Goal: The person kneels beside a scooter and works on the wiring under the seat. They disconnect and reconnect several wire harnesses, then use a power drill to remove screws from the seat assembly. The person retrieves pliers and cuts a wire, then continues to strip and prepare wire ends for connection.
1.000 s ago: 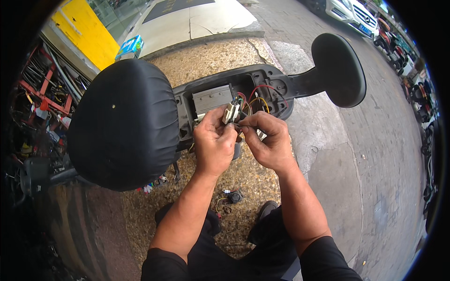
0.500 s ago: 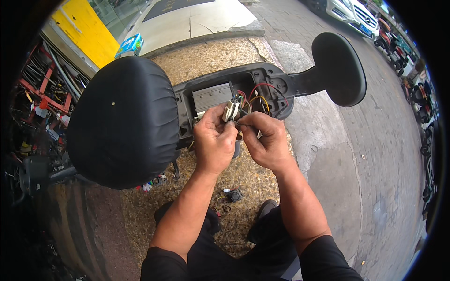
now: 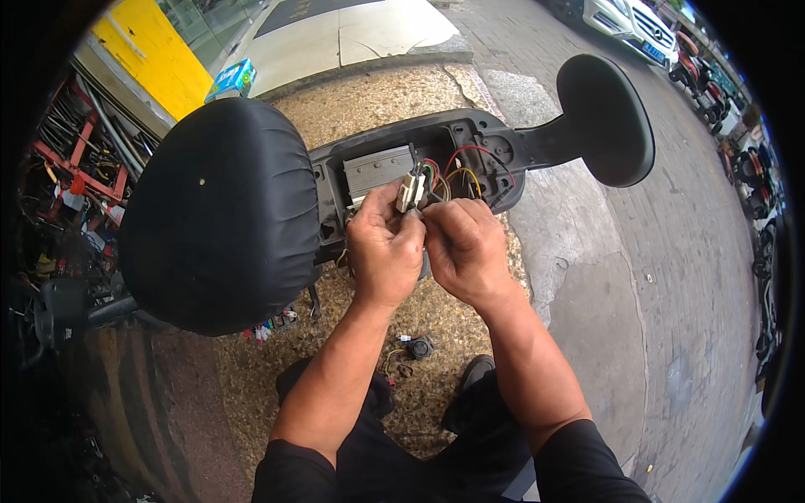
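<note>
A white wiring connector (image 3: 410, 192) is pinched between the thumb and fingers of my left hand (image 3: 383, 247). Close beside it, my right hand (image 3: 466, 247) is closed with its fingertips near the connector's lower end; what it grips is hidden. Both hands are over the open black tray (image 3: 493, 138) of a scooter body. In the tray sits a finned silver metal box (image 3: 379, 172), probably a controller. Red, yellow and green wires (image 3: 459, 173) run from around the connector toward the tray's right end.
A black padded seat (image 3: 218, 218) fills the left, and a black backrest pad (image 3: 605, 121) juts out at the right. On the ground below lies a small round black part with wires (image 3: 418, 347). Tools and a red rack (image 3: 80, 151) crowd the far left; a white car (image 3: 631, 27) stands beyond.
My right hand has turned and curled its fingers in closer to the connector. My left hand keeps its hold almost in place.
</note>
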`<state>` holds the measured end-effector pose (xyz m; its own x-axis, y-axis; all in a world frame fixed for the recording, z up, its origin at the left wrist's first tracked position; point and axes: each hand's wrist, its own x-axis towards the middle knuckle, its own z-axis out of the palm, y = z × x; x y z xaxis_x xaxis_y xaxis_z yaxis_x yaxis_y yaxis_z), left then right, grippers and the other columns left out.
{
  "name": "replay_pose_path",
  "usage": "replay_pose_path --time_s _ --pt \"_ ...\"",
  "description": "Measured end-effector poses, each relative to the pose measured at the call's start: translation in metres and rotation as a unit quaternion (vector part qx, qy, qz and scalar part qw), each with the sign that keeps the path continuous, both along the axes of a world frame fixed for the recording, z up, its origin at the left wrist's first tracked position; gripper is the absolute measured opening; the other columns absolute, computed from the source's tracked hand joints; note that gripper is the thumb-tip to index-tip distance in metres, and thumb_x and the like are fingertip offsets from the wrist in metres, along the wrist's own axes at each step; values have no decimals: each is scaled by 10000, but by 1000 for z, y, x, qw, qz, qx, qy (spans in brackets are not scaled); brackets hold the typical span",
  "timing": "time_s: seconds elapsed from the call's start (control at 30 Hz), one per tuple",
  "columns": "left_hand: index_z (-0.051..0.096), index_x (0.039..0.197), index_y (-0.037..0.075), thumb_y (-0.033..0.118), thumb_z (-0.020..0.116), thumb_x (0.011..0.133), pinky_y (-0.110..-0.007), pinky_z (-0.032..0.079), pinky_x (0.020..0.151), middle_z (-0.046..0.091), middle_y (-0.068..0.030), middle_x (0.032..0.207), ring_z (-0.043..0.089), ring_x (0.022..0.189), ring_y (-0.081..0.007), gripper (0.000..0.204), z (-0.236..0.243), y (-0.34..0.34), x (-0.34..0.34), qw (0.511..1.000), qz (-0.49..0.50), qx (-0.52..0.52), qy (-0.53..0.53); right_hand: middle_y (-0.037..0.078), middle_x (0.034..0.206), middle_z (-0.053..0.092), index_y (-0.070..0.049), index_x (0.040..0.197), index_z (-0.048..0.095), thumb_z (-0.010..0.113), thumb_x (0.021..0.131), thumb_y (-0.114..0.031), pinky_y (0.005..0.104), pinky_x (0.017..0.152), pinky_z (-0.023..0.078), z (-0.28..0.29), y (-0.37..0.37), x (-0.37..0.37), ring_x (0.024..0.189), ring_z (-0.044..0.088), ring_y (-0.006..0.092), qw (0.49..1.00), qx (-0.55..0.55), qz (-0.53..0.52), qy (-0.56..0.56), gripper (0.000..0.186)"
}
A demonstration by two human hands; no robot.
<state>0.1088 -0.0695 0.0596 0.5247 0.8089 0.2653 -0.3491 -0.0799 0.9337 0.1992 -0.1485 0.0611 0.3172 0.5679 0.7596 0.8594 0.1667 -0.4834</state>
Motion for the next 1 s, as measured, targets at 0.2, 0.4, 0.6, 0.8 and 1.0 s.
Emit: replay_pose_path --time_s 0.2,0.4,0.6,0.8,1.0 --pt "576 1165 -87 -113 499 840 -225 505 769 656 -88 1019 621 859 -92 335 1 -1 0 1000 0 -1 20 104 723 621 -60 854 613 646 746 -11 427 652 460 -3 1 1 685 605 338 1000 12 -6 22 123" --pt "583 1155 -84 -110 488 846 -222 509 761 656 -83 1020 619 852 -88 324 1 1 -1 1000 -19 -6 0 103 740 638 -4 909 629 592 850 59 282 603 485 -1 -1 -3 650 614 145 977 -8 69 200 94" --pt "583 1161 -82 -110 485 850 -217 510 744 656 -82 1024 614 850 -82 327 1 2 -2 999 -31 -15 2 69 737 641 0 912 624 565 868 69 267 617 489 1 -1 -5 675 595 91 969 -23 74 237 100" --pt "587 1160 -84 -111 482 847 -218 509 738 660 -82 1024 610 845 -77 332 0 3 -2 999 -33 -23 -8 66 723 640 -1 908 624 581 853 63 272 618 488 -2 -1 -1 676 603 106 966 -29 97 239 95" --pt "592 1163 -84 -107 490 838 -220 501 750 668 -86 1017 603 847 -73 341 -2 4 -2 999 -19 16 28 113 692 629 -27 885 625 615 777 54 371 583 484 -2 -2 4 621 628 291 999 -22 27 19 136"
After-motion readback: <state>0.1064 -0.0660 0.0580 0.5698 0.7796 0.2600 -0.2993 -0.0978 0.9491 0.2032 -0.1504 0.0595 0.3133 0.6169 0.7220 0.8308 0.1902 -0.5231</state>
